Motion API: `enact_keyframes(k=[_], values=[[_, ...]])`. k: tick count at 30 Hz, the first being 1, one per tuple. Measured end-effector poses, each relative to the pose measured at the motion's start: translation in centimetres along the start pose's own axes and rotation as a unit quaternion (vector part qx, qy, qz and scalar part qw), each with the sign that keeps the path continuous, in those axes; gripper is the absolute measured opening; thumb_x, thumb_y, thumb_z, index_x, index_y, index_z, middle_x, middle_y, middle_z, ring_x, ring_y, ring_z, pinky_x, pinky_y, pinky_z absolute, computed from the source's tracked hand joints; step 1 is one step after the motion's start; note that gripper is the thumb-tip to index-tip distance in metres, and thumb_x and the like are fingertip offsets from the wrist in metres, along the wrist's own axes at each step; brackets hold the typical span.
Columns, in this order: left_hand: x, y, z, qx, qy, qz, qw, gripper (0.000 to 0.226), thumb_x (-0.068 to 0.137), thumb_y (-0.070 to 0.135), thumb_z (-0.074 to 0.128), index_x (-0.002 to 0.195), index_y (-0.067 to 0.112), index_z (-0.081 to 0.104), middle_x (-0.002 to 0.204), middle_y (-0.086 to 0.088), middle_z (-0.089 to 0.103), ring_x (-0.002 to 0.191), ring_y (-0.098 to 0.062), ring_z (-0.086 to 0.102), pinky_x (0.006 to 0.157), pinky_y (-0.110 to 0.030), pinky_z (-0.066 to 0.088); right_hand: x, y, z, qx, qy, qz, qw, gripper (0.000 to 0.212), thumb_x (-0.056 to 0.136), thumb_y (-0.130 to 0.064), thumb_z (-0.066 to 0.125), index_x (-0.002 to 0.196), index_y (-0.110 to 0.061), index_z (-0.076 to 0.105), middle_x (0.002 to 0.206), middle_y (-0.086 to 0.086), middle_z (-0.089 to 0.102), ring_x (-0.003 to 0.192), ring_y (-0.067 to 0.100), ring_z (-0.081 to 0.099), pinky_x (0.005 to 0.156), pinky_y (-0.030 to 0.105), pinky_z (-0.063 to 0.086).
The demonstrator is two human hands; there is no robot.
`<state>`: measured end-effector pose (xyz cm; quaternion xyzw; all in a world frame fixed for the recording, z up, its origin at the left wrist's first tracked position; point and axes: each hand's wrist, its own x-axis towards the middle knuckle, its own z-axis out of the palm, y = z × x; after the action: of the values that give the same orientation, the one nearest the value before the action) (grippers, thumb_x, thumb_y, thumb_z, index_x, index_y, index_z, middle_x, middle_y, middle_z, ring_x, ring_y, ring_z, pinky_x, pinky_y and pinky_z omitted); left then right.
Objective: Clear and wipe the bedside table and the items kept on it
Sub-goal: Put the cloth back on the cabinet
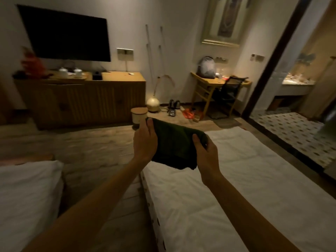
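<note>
Head view: both hands, left (145, 140) and right (205, 153), grip a dark green cloth (174, 146); no writing legible.

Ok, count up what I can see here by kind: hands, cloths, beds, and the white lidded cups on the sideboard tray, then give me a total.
Hands: 2, the left hand and the right hand, both gripping the cloth
Cloths: 1, the dark green cloth
Beds: 2, the left bed and the right bed
White lidded cups: 2, cup and cup
Total: 7

Red object (31, 62) beside the television (65, 34) is blurred; cloth (174, 144) hides both hands' fingers.
</note>
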<state>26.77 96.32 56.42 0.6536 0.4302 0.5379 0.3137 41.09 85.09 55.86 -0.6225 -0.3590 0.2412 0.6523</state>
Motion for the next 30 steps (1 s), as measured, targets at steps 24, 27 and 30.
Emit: enact_keyframes(k=[24, 27, 30], values=[[39.1, -24.4, -9.4, -0.111, -0.119, -0.203, 0.966, 0.058, 0.061, 0.055, 0.081, 0.103, 0.018, 0.066, 0.09, 0.001, 0.075, 0.084, -0.011, 0.074, 0.065, -0.02, 0.058, 36.2, 8.2, 37.2, -0.075, -0.16, -0.113, 0.978, 0.01, 0.1, -0.043, 0.051, 0.1, -0.035, 0.057, 0.098, -0.005, 0.065, 0.092, 0.005, 0.061, 0.078, 0.017, 0.049], [43.1, -27.6, -10.0, -0.125, -0.101, -0.226, 0.961, 0.054, 0.06, 0.046, 0.085, 0.104, 0.019, 0.07, 0.093, 0.003, 0.077, 0.087, -0.013, 0.074, 0.066, -0.023, 0.059, 40.2, 9.7, 40.6, -0.071, -0.183, -0.095, 0.976, 0.029, 0.096, -0.05, 0.049, 0.103, -0.023, 0.06, 0.099, 0.0, 0.066, 0.093, 0.013, 0.062, 0.077, 0.021, 0.052], [49.5, -32.4, -9.9, -0.156, -0.063, -0.24, 0.956, 0.049, 0.064, 0.05, 0.084, 0.101, 0.021, 0.074, 0.097, -0.002, 0.077, 0.092, -0.021, 0.075, 0.073, -0.031, 0.061, 46.1, 11.7, 45.7, -0.08, -0.186, -0.096, 0.974, 0.048, 0.091, -0.06, 0.045, 0.115, -0.022, 0.061, 0.107, 0.001, 0.066, 0.099, 0.015, 0.062, 0.08, 0.027, 0.055]])
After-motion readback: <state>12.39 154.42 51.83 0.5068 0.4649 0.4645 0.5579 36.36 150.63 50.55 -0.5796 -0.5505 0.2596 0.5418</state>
